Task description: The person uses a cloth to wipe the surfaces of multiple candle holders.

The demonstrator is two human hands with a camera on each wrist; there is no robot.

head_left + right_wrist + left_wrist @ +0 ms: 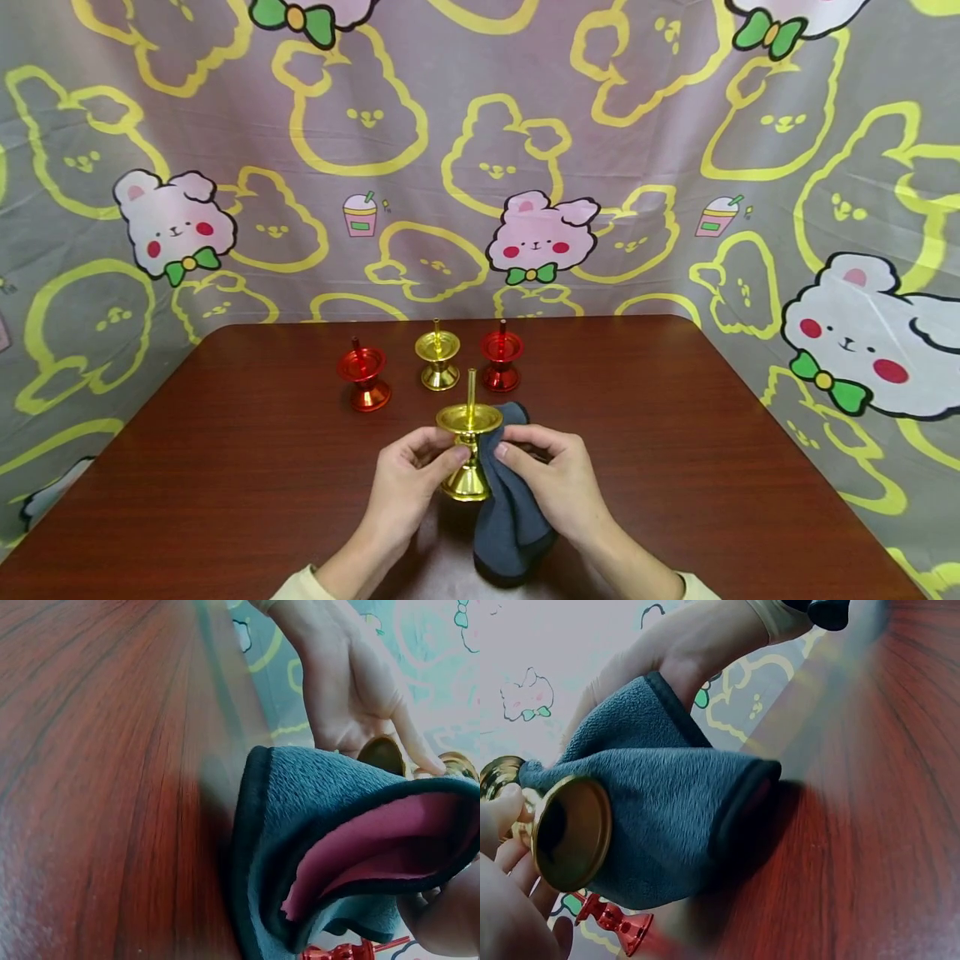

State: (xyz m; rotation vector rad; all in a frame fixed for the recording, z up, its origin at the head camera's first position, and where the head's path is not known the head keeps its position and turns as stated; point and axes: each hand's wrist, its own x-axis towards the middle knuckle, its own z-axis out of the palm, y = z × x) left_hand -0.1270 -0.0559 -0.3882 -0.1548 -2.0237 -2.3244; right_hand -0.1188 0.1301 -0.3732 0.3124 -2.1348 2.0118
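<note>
Head view shows the left hand (pixel 405 479) pinching the narrow stem of a shiny gold candle holder (pixel 468 450), held over the table's near middle. Its flared bell base and dished cup gleam like polished metal. Beside it, the right hand (pixel 551 475) grips a soft, fleecy grey cloth (pixel 510 517) against it, pink inside. Beyond stand two glossy red holders (pixel 363 379) and another gold one (pixel 438 358) on the wood-grain table (pixel 225 467).
</note>
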